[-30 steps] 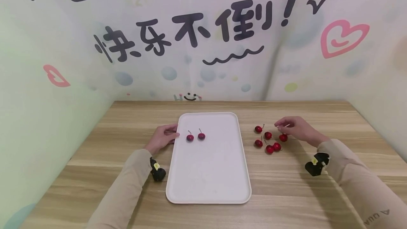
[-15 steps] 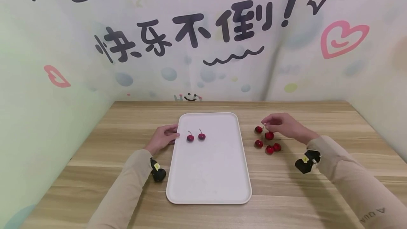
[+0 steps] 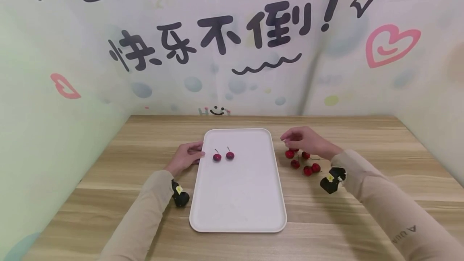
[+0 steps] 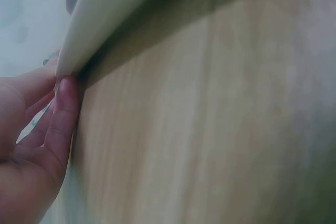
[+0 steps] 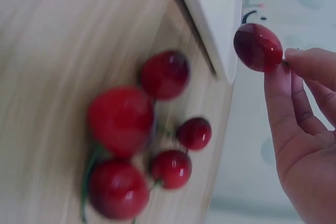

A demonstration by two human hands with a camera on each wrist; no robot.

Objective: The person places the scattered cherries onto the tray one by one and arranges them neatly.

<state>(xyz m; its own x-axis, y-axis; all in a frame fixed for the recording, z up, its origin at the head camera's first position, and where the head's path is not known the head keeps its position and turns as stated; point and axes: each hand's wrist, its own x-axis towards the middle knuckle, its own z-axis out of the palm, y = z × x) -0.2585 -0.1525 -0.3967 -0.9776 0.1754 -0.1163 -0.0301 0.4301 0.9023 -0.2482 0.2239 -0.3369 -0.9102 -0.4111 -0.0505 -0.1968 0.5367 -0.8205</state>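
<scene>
Beyond the left hand [image 3: 185,157] and the right hand [image 3: 308,140] stands a pale backdrop [image 3: 163,92] printed with dark characters, bubbles and pink hearts. Beneath both hands spreads the wood-grain table [image 3: 326,228]. Between the hands lies the white tray [image 3: 239,196], its long sides running away from the person. Behind the hands come the left sleeve [image 3: 145,208] and the right sleeve [image 3: 395,208], both beige, the latter with dark lettering. The left hand pinches the tray's left rim, thumb above and a finger beneath. The right hand is above the table near the tray's right edge, thumb and fingertips pressed together on a stem that they mostly hide. At each wrist sits a black device: left camera [image 3: 180,195], right camera [image 3: 331,180]. Below the right hand and toward the person, five loose cherries [image 3: 316,167] lie on the table in a cluster, the farthest partly covered by the hand in the head view. Just right of the left hand's fingertips, two cherries [image 3: 230,156] rest on the tray, side by side but apart, stems up. At the right hand's fingertips hangs the held cherry [image 5: 258,47], dark red and glossy.
</scene>
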